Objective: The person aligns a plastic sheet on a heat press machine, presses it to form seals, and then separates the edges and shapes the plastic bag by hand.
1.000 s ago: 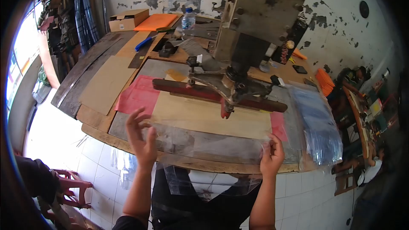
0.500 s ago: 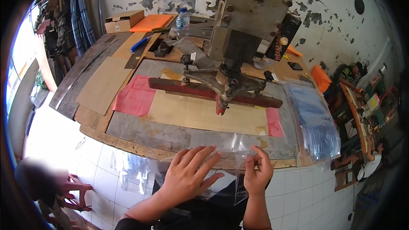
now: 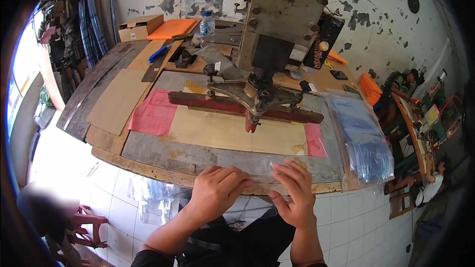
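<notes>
My left hand (image 3: 217,193) is at the table's front edge, its fingers curled together on a clear plastic sheet (image 3: 262,169). The thumb's grip is mostly hidden. My right hand (image 3: 295,195) is on the other side of the sheet, its fingers stretched out and the thumb apart, touching or just over the plastic. Because the sheet is transparent, its outline is hard to follow. Beyond both hands stands a press machine (image 3: 257,91) with a dark red bar (image 3: 210,103) above a cream-coloured pad (image 3: 232,136) flanked by pink pieces (image 3: 153,113).
Stacked clear plastic sheets (image 3: 358,136) lie at the right. Brown cardboard (image 3: 116,101), a blue cutter (image 3: 158,54), a water bottle (image 3: 207,24) and a box (image 3: 141,27) are at left and back. More plastic (image 3: 153,200) hangs at front left. Other people sit at right and lower left.
My left hand's spread fingers have curled together. My right hand has gone from curled fingers to stretched ones. The plastic between them has lowered and flattened.
</notes>
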